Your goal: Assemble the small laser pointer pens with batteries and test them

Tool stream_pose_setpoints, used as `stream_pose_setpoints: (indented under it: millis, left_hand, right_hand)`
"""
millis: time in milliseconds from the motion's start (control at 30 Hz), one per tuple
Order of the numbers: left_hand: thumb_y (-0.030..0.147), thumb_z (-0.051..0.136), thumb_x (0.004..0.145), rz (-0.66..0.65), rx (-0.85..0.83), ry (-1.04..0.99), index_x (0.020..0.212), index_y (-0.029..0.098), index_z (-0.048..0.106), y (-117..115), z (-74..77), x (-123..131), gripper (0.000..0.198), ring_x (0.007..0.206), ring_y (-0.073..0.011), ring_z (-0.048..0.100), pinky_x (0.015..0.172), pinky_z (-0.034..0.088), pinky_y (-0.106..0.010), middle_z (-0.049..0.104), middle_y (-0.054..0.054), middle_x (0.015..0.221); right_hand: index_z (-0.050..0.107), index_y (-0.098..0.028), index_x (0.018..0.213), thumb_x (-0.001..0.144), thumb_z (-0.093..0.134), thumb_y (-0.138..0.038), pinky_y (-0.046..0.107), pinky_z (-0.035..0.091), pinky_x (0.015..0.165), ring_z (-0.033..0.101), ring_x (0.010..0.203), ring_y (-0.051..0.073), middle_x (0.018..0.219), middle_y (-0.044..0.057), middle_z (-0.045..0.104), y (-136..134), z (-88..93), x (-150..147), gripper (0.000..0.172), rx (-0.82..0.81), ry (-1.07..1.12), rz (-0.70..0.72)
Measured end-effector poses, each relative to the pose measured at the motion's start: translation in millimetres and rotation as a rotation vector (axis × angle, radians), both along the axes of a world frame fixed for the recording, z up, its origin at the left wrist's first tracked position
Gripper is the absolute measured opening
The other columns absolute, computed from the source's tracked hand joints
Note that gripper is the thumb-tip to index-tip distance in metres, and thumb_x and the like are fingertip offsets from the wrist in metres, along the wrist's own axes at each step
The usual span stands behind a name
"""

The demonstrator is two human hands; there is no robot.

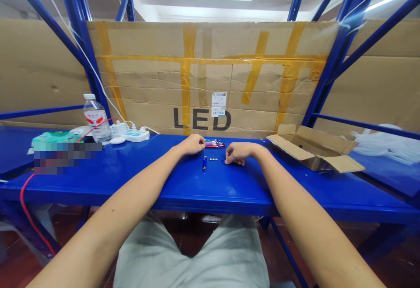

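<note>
My left hand (pixel 194 144) rests on the blue table with its fingers curled, beside the left end of a row of shiny coloured tubes (pixel 214 144). What its fingers hold, if anything, is hidden. My right hand (pixel 235 153) pinches a small dark ring-like piece (pixel 223 162) at the table surface, right of the tubes. Between the hands, nearer to me, a short blue metal tube (pixel 204 163) lies lengthwise. Several small silver button cells (pixel 213 159) lie in a short row between that tube and my right hand.
An open cardboard box (pixel 315 148) stands at the right. At the left are a water bottle (pixel 97 119), a white power strip (pixel 135 135), a green packet (pixel 54 139) and a red cable (pixel 26 205). Large cardboard (pixel 147 86) and blue posts close off the back.
</note>
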State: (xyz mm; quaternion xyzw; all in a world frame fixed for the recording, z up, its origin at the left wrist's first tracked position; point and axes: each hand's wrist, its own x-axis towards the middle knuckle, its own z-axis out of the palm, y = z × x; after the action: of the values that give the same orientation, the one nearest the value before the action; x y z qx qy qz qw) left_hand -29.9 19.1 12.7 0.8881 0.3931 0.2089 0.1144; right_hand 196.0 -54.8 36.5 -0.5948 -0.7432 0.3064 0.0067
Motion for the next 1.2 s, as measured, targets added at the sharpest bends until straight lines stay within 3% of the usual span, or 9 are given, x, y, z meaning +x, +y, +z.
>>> stream_pose_setpoints:
  millis: [233,367,533,733,833,933,1000,1200]
  left_hand:
    - [0.022,0.057,0.076,-0.05,-0.004,0.053,0.085,0.016,0.072,3,1.7,2,0.019,0.073,-0.0163,0.058,0.068,0.041,-0.025,0.069,-0.004,0.079]
    - [0.02,0.061,0.074,-0.06,0.087,0.065,0.091,0.018,0.073,15,3.8,14,0.021,0.087,-0.0191,0.06,0.076,0.042,-0.026,0.071,-0.006,0.093]
    - [0.022,0.068,0.071,-0.094,0.001,0.14,0.082,0.018,0.071,27,3.9,31,0.013,0.076,-0.0177,0.059,0.068,0.039,-0.025,0.069,-0.005,0.083]
    - [0.033,0.076,0.07,-0.052,0.015,0.253,0.074,0.018,0.064,16,9.5,44,0.02,0.071,-0.0193,0.057,0.064,0.036,-0.027,0.065,-0.005,0.075]
    - [0.029,0.074,0.073,-0.051,0.025,0.274,0.083,0.017,0.064,11,9.7,45,0.019,0.077,-0.0206,0.059,0.067,0.037,-0.027,0.067,-0.007,0.084]
    - [0.023,0.068,0.076,-0.073,0.085,0.297,0.096,0.016,0.064,8,7.4,40,0.021,0.084,-0.0214,0.059,0.069,0.039,-0.027,0.067,-0.009,0.094]
    - [0.019,0.06,0.081,-0.122,0.17,0.3,0.095,0.015,0.065,7,6.1,34,0.016,0.086,-0.0213,0.059,0.073,0.04,-0.028,0.065,-0.01,0.095]
    - [0.015,0.045,0.086,-0.146,0.388,0.047,0.098,0.015,0.061,2,9.2,25,0.02,0.09,-0.0206,0.058,0.082,0.045,-0.032,0.062,-0.01,0.099]
  right_hand:
    - [0.063,-0.016,0.077,0.071,0.075,-0.04,0.025,0.045,0.052,0.055,0.053,0.013,0.06,-0.001,0.057,-1,3.0,4,0.028,0.024,-0.008,0.01]
    - [0.064,-0.016,0.082,0.08,0.065,-0.033,0.024,0.041,0.053,0.054,0.053,0.012,0.062,0.0,0.058,5,2.4,8,0.018,0.254,0.008,-0.058]
    - [0.067,-0.014,0.083,0.08,0.06,-0.021,0.023,0.039,0.06,0.058,0.07,0.015,0.077,0.005,0.066,15,-2.6,7,0.01,0.533,-0.043,-0.134]
    - [0.068,-0.014,0.083,0.08,0.06,-0.022,0.023,0.037,0.061,0.057,0.074,0.016,0.079,0.005,0.068,17,-6.5,1,0.012,0.579,-0.04,-0.112]
    - [0.068,-0.013,0.083,0.079,0.06,-0.021,0.023,0.038,0.061,0.057,0.073,0.016,0.079,0.005,0.068,18,-6.6,2,0.012,0.577,-0.023,-0.127]
    - [0.068,-0.013,0.082,0.079,0.06,-0.021,0.023,0.038,0.061,0.058,0.073,0.016,0.079,0.006,0.069,19,-7.4,4,0.011,0.592,-0.016,-0.14]
    - [0.068,-0.013,0.084,0.079,0.061,-0.02,0.023,0.039,0.062,0.059,0.074,0.016,0.082,0.007,0.069,20,-8.8,5,0.011,0.614,-0.006,-0.128]
    - [0.068,-0.013,0.103,0.082,0.062,-0.021,0.027,0.047,0.074,0.064,0.083,0.018,0.095,0.01,0.072,25,-16.7,-1,0.022,0.673,0.198,-0.101]
